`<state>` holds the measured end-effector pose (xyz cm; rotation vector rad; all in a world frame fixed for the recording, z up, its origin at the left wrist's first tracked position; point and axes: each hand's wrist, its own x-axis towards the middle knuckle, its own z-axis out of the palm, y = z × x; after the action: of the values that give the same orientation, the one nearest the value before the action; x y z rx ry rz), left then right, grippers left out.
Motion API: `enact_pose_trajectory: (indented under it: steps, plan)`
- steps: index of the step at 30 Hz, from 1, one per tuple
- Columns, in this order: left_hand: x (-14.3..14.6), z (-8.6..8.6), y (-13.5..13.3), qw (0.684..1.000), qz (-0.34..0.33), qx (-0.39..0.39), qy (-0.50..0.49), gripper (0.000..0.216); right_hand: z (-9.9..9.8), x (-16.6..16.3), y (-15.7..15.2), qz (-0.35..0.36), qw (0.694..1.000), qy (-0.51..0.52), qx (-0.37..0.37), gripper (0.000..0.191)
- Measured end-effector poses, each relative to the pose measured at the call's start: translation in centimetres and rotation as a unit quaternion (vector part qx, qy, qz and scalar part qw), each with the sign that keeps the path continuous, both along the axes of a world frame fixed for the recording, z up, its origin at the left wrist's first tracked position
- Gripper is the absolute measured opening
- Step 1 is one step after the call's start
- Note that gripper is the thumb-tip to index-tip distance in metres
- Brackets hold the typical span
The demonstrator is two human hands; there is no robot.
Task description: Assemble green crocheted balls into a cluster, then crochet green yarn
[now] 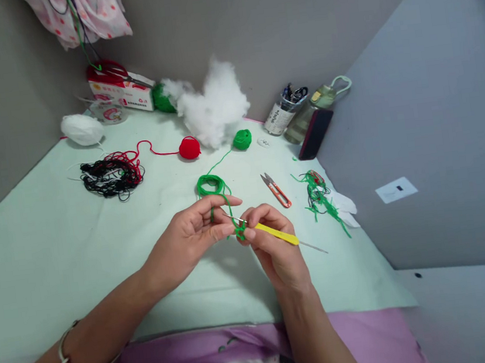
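Observation:
My right hand [274, 239] is closed round a crochet hook with a yellow handle [278, 233]; one thin metal end points left, the other sticks out to the lower right. Green crochet work [240, 230] hangs at the hook's left tip, between the two hands. My left hand [203, 224] pinches near that piece, thumb and fingers close to the hook tip, with green yarn running over its fingers. Just behind it a loose coil of green yarn [210, 184] lies on the table. From the coil a strand leads to a small green yarn ball [242, 139].
Orange thread snips [276, 190] and green yarn scraps [318, 195] lie to the right. White stuffing [213, 105], a red yarn ball [189, 148] and tangled black yarn [112, 178] are farther back. A pen cup [279, 118], bottle [301, 124] and phone [315, 133] stand by the wall.

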<state>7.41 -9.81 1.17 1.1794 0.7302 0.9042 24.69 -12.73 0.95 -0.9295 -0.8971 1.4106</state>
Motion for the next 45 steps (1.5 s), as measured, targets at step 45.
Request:
enact_pose_trajectory:
  steps: [45]
  plan:
    - [-0.4, -0.3, 0.3, 0.987, -0.063, -0.081, -0.123, 0.028, 0.6, -0.2, -0.5, 0.055, 0.996, 0.059, 0.024, 0.019]
